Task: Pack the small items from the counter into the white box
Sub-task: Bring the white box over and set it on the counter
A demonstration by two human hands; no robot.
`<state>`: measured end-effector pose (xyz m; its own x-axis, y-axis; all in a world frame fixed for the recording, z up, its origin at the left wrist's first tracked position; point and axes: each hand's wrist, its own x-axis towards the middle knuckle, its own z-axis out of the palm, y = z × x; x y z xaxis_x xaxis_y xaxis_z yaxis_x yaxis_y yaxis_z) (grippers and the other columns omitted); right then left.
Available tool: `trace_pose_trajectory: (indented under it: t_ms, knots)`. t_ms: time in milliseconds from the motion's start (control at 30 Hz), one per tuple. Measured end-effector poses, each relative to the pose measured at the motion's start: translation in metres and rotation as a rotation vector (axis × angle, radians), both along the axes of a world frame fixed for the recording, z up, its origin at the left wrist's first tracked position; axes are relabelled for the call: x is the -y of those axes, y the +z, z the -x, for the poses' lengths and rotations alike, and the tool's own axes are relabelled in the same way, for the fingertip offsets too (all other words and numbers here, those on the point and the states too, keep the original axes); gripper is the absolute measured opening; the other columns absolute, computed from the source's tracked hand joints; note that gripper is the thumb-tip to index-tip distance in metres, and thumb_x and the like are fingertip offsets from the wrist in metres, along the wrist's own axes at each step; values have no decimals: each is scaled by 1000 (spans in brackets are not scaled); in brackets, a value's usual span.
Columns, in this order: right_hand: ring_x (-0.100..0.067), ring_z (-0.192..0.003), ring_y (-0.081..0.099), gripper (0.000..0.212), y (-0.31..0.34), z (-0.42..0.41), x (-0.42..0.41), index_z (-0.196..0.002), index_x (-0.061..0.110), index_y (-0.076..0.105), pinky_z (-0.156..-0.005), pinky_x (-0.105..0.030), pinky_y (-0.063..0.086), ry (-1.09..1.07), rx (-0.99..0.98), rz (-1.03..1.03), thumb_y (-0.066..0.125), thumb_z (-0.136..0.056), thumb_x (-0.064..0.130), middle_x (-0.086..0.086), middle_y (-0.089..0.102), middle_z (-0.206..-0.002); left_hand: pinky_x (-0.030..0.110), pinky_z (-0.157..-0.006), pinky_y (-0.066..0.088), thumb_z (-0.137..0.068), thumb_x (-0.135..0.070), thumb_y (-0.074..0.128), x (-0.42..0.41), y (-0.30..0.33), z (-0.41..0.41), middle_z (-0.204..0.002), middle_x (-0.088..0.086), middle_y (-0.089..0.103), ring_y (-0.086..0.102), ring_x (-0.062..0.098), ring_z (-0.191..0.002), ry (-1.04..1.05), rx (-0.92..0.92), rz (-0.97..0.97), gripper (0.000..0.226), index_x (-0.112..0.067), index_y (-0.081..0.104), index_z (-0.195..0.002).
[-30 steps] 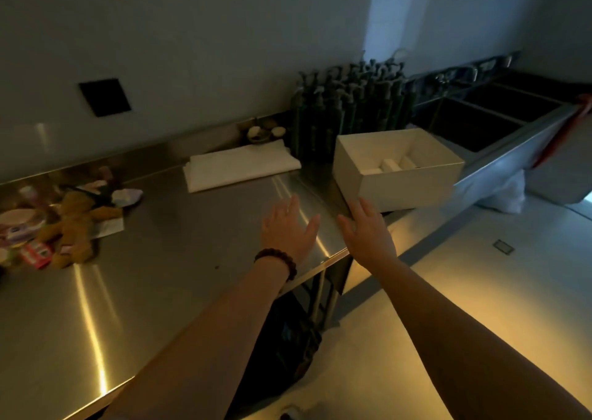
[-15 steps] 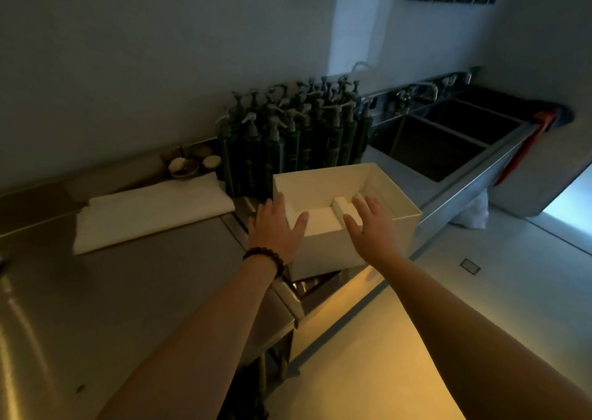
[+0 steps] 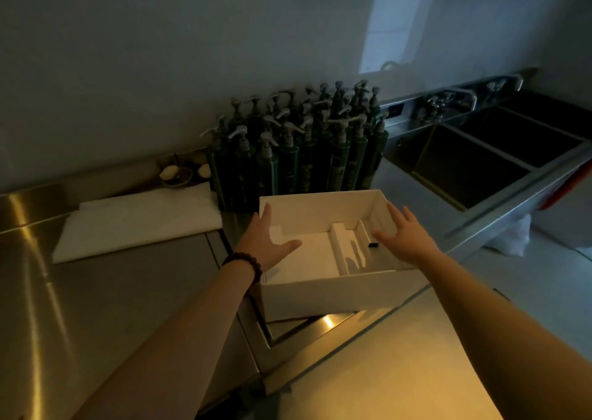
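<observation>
Matt white cardboard box (image 3: 326,290) sits on a glossy brushed-steel counter (image 3: 96,291) beside a soft white cloth (image 3: 141,221).

Both hands have advanced from the counter (image 3: 96,291) edge to the white box (image 3: 320,288). The left hand (image 3: 266,243), fingers spread, now sits at the box's 9 o'clock wall; the right hand (image 3: 403,237) at its 3 o'clock wall, thumbs over the interior.

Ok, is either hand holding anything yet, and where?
Neither has closed a grip. Left hand and right hand are spread open over the white box, at its left and right walls.
</observation>
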<state>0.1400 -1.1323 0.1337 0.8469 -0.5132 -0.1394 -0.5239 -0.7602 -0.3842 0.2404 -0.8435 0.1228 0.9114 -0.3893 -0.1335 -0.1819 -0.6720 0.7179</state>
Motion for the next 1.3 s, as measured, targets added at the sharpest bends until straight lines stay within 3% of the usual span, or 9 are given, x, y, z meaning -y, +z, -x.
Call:
trace_pose_trajectory:
  t_ms: [133, 300, 567, 667, 800, 933, 1067, 1200, 1300]
  knots:
    - [-30, -120, 52, 92, -2, -4, 7, -149, 40, -4, -98, -47, 43, 77, 44, -250, 64, -86, 36, -9, 48, -139, 37, -109, 27, -67, -61, 71, -1, -10, 1, -155, -2, 18, 27, 21, -137, 67, -130, 111, 113, -35, -4, -147]
    - [-31, -123, 49, 92, -10, -8, 21, -148, 40, -7, -102, -47, 39, 86, 52, -357, 63, -88, 34, -11, 46, -141, 37, -105, 30, -66, -58, 73, 2, -13, 1, -150, -2, 30, 32, 20, -133, 123, -173, 161, 113, -41, -5, -145]
    - [-29, -133, 39, 90, -13, -15, 28, -145, 50, 4, -105, -51, 34, 94, 152, -497, 67, -85, 27, -4, 36, -150, 26, -98, 25, -71, -54, 71, 7, -17, 5, -152, -5, 23, 27, 16, -135, 188, -211, 272, 105, -40, -2, -146]
    - [-26, -125, 46, 93, -13, -18, 25, -143, 54, 2, -100, -48, 39, 109, 157, -512, 68, -83, 28, -4, 39, -147, 27, -100, 25, -71, -54, 72, 7, -17, 9, -153, -5, 22, 25, 17, -136, 238, -199, 288, 104, -40, 1, -146]
    - [-13, -104, 46, 93, -10, -27, 12, -143, 54, 2, -81, -35, 42, 194, 166, -554, 68, -82, 30, -4, 42, -144, 38, -108, 26, -67, -53, 74, -9, -9, 19, -153, -4, 21, 24, 18, -138, 317, -178, 331, 107, -39, 3, -146]
    - [-25, -119, 49, 92, 5, -49, -24, -141, 56, 3, -84, -36, 41, 304, 177, -559, 68, -82, 29, -6, 43, -142, 38, -108, 23, -69, -51, 74, -48, 7, 35, -155, -5, 14, 19, 19, -140, 418, -112, 342, 107, -40, 1, -146]
    - [-30, -126, 45, 91, 22, -69, -83, -145, 51, 4, -98, -46, 40, 439, 159, -544, 68, -84, 28, -7, 43, -144, 32, -104, 25, -73, -46, 74, -103, 20, 58, -155, -7, 15, 20, 18, -139, 561, -43, 317, 104, -39, 1, -147]
    - [-30, -130, 41, 91, 29, -78, -161, -148, 45, 4, -101, -47, 38, 581, 146, -547, 67, -85, 25, -8, 39, -147, 21, -89, 34, -74, -49, 72, -171, 30, 86, -154, -11, 16, 23, 19, -138, 696, -21, 298, 101, -44, 1, -145]
    - [-30, -131, 41, 91, 29, -79, -229, -149, 42, 3, -105, -48, 36, 646, 124, -536, 66, -86, 24, -8, 37, -149, 33, -103, 27, -74, -52, 70, -229, 33, 107, -155, -9, 15, 21, 19, -139, 790, 4, 261, 102, -42, 0, -146]
